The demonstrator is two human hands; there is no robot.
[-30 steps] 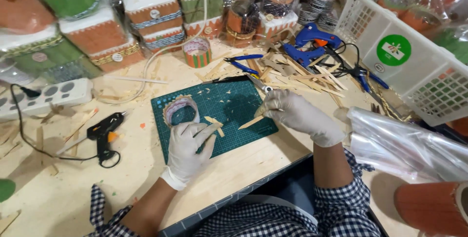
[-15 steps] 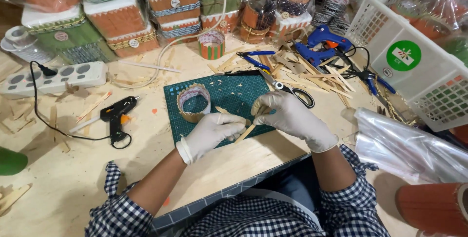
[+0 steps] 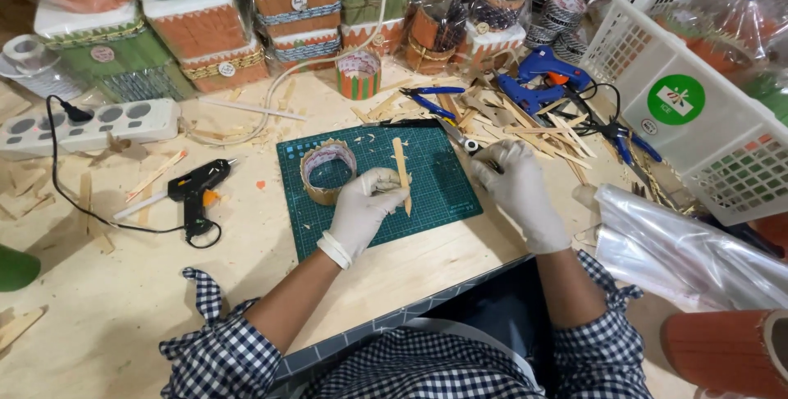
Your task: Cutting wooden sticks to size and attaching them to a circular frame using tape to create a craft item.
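Holding a wooden stick over the mat while the other hand reaches for the scissors

Working at a cluttered craft table (image 3: 98,300), we keep our left hand (image 3: 365,206) closed around a flat wooden stick (image 3: 401,171), pinched near its lower end so that it stands almost upright above the green cutting mat (image 3: 435,194). Just beside that hand, on the mat, lies a small ring of cardboard edged with lace (image 3: 328,171); hand and ring look close, though we cannot tell whether they touch. Our right hand (image 3: 519,190) rests at the mat's right edge with its fingers curled over the handles of a pair of scissors (image 3: 461,140); whether it grips them or only covers them we cannot tell

We judge this to be the trimming or fitting step: one stick chosen, the cutting tool being taken up. The next move calls, in our view, for bringing blade and stick together over the mat, with the stick held firm and our fingertips kept back from the cut

Room is tight on the right: a heap of loose sticks (image 3: 525,120), a blue glue gun (image 3: 538,79) with its cord, and a white basket (image 3: 698,103) crowd that side, and a clear plastic sheet (image 3: 681,243) lies near our right forearm. On the left, a black glue gun (image 3: 195,190) and its cable sit well apart from the mat, with bare tabletop between. The near edge of the table lies close under our wrists, so the mat itself is the best open ground
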